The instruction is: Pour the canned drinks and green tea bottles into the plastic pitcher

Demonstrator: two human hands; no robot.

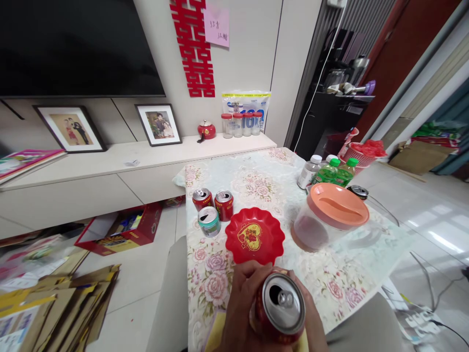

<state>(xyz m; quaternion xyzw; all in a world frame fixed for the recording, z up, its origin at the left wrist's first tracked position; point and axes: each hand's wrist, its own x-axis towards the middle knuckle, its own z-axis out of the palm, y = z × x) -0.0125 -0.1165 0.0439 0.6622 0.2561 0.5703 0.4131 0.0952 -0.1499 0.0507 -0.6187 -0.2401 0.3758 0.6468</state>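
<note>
An opened red can (281,308) is upright between my two hands at the bottom of the view, close to the camera. My left hand (240,308) wraps round its left side, fingers closed on it. Around the right side curls my right hand (309,313), partly hidden behind the can. Something yellow, perhaps a cloth (217,332), shows under my hands. Just beyond them lies a red scalloped plate (269,234) with a gold heart print. Two red cans (223,206) and a teal can (209,223), all opened, stand left of the plate.
A clear container with an orange lid (339,205) stands right on the flowered tablecloth (256,183). Behind it are green-capped bottles (346,172), a white-capped bottle (309,171) and a dark can (358,191). Red-lidded jars (247,125) line the cabinet; folded cardboard (66,303) lies at lower left.
</note>
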